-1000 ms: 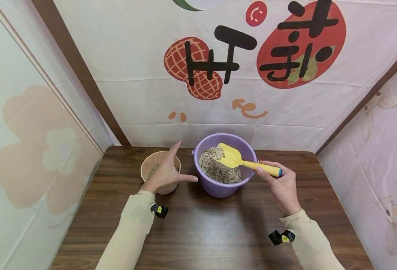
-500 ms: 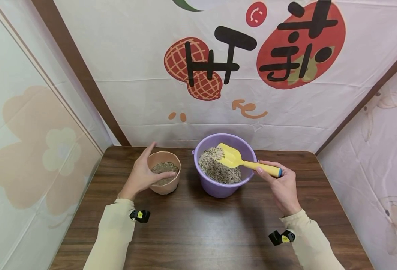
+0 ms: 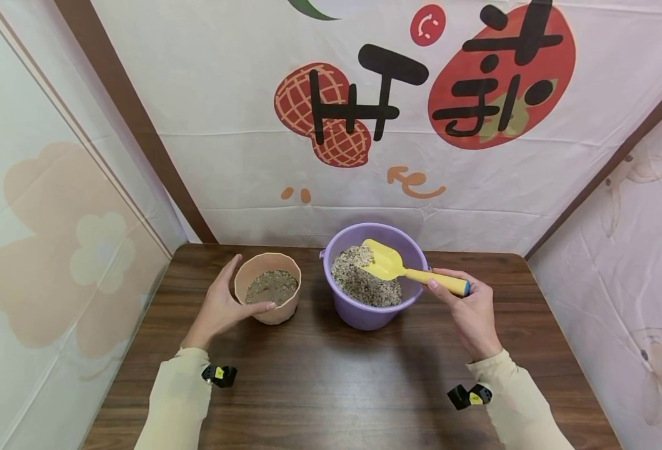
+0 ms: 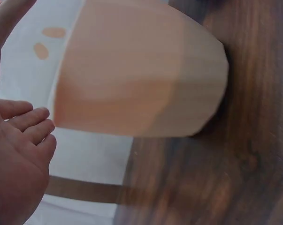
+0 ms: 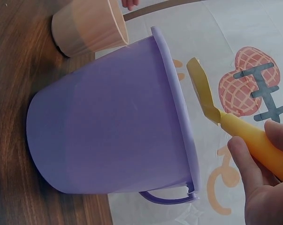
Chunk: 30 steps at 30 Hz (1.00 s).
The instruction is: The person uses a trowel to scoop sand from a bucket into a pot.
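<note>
My right hand (image 3: 473, 312) grips the yellow handle of a small shovel (image 3: 386, 260). Its blade hangs over a purple bucket (image 3: 366, 317), partly filled with grey-beige gravel (image 3: 367, 284). Seen from the right wrist, the blade is above the bucket's rim. My left hand (image 3: 218, 311) is at the near left side of a peach flowerpot (image 3: 277, 312), thumb and fingers spread around that side. Dark, soil-like grit (image 3: 271, 287) lies inside the pot. In the left wrist view the fingers look straight or only slightly bent beside the pot; whether they touch it I cannot tell.
Pot and bucket stand side by side towards the back of a brown wooden table (image 3: 331, 387). A white printed cloth (image 3: 240, 175) rises right behind them, with more cloth panels at the left and right. The bucket's handle (image 5: 167, 199) hangs at its side.
My left hand has moved leftwards and back from over the pot to its left side, uncovering the grit inside. The right hand, shovel and bucket have stayed nearly still.
</note>
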Motion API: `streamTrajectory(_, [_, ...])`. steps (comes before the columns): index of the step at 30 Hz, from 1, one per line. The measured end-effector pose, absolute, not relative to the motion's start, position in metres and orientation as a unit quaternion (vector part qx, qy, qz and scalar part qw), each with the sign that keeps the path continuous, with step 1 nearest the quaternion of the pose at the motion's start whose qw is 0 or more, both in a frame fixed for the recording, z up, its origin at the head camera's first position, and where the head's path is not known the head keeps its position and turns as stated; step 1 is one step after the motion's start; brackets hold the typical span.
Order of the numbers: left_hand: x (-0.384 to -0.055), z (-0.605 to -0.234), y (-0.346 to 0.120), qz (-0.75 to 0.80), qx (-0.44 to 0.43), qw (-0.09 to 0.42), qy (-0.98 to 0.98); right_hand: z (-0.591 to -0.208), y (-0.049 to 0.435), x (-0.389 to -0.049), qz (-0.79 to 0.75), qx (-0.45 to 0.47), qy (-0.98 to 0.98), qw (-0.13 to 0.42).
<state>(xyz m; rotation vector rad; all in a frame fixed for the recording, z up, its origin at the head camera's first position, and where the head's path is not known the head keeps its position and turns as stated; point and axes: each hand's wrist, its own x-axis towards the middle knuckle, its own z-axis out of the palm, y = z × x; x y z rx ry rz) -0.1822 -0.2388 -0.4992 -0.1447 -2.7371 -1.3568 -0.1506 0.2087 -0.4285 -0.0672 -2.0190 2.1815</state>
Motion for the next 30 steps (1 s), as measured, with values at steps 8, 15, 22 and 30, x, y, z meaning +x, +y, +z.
streamTrajectory(8, [-0.177, -0.515, -0.246, -0.435, -0.032, 0.029, -0.899, -0.428, 0.210, -0.151, 0.731, -0.016, -0.677, 0.085])
streamTrajectory(15, [-0.177, -0.522, -0.247, -0.431, -0.027, 0.021, -0.902, -0.428, 0.209, -0.151, 0.731, -0.014, -0.677, 0.085])
streamTrajectory(22, [-0.179, -0.525, -0.246, -0.433, -0.025, 0.019, -0.901, -0.427, 0.208, -0.151, 0.725, -0.018, -0.683, 0.085])
streamTrajectory(30, [-0.182, -0.532, -0.247, -0.435, -0.034, 0.024, -0.900, -0.426, 0.208, -0.150, 0.727, -0.019, -0.682, 0.084])
